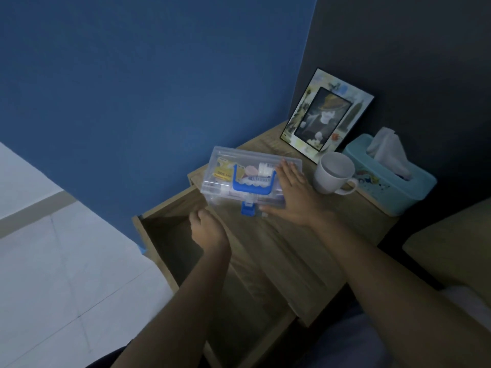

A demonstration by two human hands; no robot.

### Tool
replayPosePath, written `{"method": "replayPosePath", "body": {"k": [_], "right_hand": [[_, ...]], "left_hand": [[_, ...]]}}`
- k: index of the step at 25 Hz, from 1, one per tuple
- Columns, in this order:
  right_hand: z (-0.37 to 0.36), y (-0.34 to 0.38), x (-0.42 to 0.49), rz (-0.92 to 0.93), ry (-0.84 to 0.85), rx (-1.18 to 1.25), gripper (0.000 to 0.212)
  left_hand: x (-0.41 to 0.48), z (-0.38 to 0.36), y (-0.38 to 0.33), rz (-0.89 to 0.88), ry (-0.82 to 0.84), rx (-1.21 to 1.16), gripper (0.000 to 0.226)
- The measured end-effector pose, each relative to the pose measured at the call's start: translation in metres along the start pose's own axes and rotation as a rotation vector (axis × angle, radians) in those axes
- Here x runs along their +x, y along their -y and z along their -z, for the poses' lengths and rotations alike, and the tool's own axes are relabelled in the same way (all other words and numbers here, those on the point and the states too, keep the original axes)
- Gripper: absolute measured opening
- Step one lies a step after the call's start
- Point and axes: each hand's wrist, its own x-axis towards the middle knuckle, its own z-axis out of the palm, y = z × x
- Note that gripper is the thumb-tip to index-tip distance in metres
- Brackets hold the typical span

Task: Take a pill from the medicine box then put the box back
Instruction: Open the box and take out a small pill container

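A clear plastic medicine box [233, 179] with a blue handle and blue latch lies closed on top of the wooden nightstand [305, 235]. Packets and small bottles show through its lid. My right hand [295, 192] rests flat on the box's right end, fingers spread, thumb along its front edge. My left hand [208, 229] hovers with curled fingers just left of the box's front corner, above the pulled-out drawer [170, 235]. Nothing can be seen in the left hand.
A white mug [333, 172], a picture frame [328, 112] and a teal tissue box [390, 173] stand at the back right of the nightstand. The open drawer looks dark inside. A blue wall rises behind; pale floor tiles lie on the left.
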Motion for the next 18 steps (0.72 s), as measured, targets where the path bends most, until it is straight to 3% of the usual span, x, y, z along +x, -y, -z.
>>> {"method": "replayPosePath", "body": {"k": [3,7,12,18], "right_hand": [[0.005,-0.002,0.001,0.04,0.025,-0.039,0.106],[0.012,-0.001,0.003,0.037,0.061,-0.073,0.097],[0.038,-0.002,0.006,0.096,0.1,-0.044,0.083],[0.079,-0.006,0.018,0.238,-0.253,-0.09,0.047]], "left_hand": [[0.019,0.007,-0.016,-0.202,0.188,0.158,0.049],[0.039,0.015,-0.021,-0.2,0.464,0.125,0.059],[0.042,0.013,-0.025,-0.171,0.47,0.103,0.065],[0.039,0.013,-0.029,-0.227,0.389,0.287,0.059]]}}
